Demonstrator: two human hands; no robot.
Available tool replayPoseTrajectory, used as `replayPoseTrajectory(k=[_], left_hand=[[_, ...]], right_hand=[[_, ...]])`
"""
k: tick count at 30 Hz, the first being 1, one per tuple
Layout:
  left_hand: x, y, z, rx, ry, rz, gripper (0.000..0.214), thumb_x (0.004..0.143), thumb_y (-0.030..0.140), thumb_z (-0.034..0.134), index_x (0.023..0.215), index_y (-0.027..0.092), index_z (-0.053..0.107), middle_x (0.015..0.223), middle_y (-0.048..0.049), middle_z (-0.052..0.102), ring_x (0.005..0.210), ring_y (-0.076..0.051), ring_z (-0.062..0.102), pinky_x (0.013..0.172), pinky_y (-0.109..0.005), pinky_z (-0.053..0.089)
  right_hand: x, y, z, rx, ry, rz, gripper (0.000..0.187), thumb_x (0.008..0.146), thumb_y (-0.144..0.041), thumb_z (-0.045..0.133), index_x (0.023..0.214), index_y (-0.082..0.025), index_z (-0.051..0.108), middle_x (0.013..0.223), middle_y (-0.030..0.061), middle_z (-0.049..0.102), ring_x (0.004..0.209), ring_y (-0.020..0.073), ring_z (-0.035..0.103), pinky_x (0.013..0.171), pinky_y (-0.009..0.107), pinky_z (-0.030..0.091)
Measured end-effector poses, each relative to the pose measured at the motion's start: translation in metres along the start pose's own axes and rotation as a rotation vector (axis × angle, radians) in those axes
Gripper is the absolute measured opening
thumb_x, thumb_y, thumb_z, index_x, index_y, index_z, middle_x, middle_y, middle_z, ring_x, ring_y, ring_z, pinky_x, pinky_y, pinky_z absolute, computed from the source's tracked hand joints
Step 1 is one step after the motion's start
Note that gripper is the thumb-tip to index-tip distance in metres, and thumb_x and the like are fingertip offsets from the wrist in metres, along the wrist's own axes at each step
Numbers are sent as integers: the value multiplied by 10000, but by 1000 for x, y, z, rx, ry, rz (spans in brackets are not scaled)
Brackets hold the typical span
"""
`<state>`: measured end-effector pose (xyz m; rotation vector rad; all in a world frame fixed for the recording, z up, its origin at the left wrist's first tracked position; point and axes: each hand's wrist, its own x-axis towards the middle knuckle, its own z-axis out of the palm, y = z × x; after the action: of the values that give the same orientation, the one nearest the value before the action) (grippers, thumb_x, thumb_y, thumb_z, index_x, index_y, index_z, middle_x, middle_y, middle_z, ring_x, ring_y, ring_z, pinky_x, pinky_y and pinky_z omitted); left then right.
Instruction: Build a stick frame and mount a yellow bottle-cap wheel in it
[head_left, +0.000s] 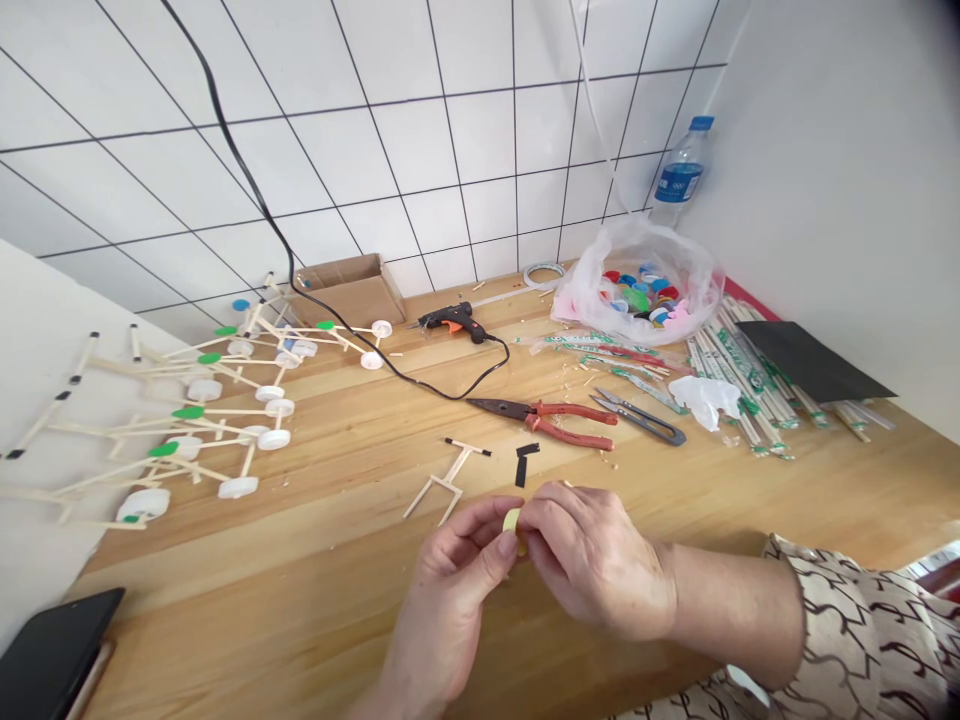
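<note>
Left hand [450,580] and right hand [592,565] pinch small yellow piece [512,521] together above table [315,560]; stick frame [448,478], black strip [524,461], pliers [551,417] nearby.

Wooden table [300,570] bears pliers [551,420], scissors [637,415], glue gun [454,320]

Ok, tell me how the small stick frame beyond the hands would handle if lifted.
Probably very light: the stick frame is only thin sticks. Likely fragile at the joints; a hard pinch might snap it. Lying flat, it shouldn't roll.
</note>
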<state>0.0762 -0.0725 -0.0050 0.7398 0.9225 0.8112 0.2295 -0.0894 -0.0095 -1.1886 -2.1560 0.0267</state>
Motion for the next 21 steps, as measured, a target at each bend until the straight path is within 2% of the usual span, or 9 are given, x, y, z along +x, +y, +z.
replayPoseTrajectory(k=[8, 21], left_hand=[[-2, -3, 0, 24, -18, 90, 200, 711, 305, 757, 902, 247, 750, 837, -10, 747, 812, -155, 654, 753, -215, 497], [-7, -8, -2, 47, -26, 133, 214, 772, 267, 707, 985, 250, 722, 925, -17, 744, 883, -169, 658, 784, -224, 509]], right_hand=[[0, -4, 2, -17, 44, -10, 199, 881, -86, 346, 803, -160, 513, 651, 41, 585, 529, 157, 516, 479, 267, 415], [1, -6, 2, -11, 53, 28, 154, 820, -58, 406, 768, -158, 512, 624, 35, 584, 523, 148, 524, 478, 253, 409]])
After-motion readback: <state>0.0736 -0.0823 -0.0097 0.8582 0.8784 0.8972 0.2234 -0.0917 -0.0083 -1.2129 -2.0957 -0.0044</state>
